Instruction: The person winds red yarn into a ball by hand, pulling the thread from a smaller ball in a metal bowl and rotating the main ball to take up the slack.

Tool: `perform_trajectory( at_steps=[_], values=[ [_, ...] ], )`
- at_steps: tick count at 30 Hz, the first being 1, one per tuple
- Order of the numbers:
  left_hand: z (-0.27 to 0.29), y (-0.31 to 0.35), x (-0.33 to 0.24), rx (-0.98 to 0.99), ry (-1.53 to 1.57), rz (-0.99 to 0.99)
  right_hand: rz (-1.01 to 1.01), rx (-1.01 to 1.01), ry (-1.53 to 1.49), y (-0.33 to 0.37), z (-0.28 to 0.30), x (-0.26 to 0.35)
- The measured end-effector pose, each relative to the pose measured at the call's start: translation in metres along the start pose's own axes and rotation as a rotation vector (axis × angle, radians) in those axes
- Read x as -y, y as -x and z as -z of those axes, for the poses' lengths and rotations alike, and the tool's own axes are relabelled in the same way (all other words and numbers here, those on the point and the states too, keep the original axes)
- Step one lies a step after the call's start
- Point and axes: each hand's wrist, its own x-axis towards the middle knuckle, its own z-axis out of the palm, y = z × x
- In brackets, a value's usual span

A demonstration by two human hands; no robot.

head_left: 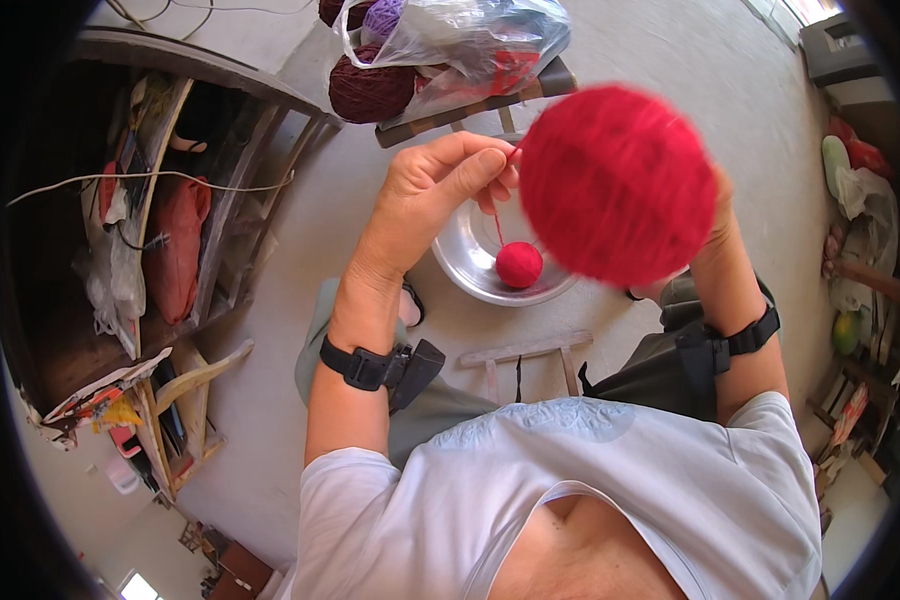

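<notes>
My right hand (722,208) holds up a large red ball of yarn (615,185), slightly smeared by motion. Most of that hand is hidden behind the ball. To its left, my left hand (450,180) pinches the red yarn between thumb and forefinger, close to the ball's left side. From this hand a strand (498,228) hangs down to a small red ball of yarn (519,265). The small ball lies in a shiny metal basin (460,275) below my hands.
Beyond the basin, a stool (410,130) bears a clear plastic bag (470,50) and dark maroon yarn balls (370,88). A wooden cabinet (240,190) with bags inside stands at left. A small wooden frame (525,350) is between my legs. Cluttered shelves (870,270) line the right.
</notes>
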Motion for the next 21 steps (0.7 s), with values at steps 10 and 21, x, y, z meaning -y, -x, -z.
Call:
perform_trajectory(
  at_steps=[10, 21],
  values=[
    [-0.018, 0.000, 0.004, 0.355, -0.101, 0.352, 0.341, -0.329, -0.110, -0.028, -0.022, 0.019],
    [0.001, 0.008, -0.013, 0.172, -0.066, 0.062, -0.053, -0.208, 0.624, -0.022, -0.042, 0.003]
  ],
)
